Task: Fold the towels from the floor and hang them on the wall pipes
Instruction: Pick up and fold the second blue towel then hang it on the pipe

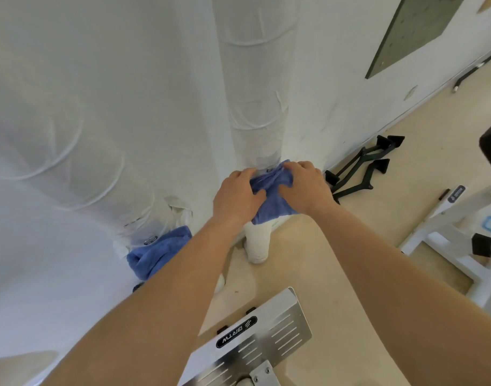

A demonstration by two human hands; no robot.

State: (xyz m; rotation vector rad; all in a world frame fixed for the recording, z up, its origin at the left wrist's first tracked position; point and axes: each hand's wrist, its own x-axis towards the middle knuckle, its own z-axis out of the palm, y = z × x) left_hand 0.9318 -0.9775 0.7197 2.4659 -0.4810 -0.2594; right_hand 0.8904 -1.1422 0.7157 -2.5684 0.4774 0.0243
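Observation:
A blue towel (272, 200) sits draped over a white wrapped pipe (257, 243) that juts from the wall. Both my hands are on it: my left hand (237, 196) holds its left side and my right hand (304, 185) grips its right side, thumbs pressed into the cloth. A second blue towel (158, 253) hangs bunched on another white wrapped pipe (144, 218) lower left, partly hidden behind my left forearm.
A tall white wrapped column (255, 79) runs up the wall above the towel. Black metal brackets (361, 168) lie on the beige floor at right. A slotted metal plate (255, 338) is below my arms. White frame parts (456, 240) stand at far right.

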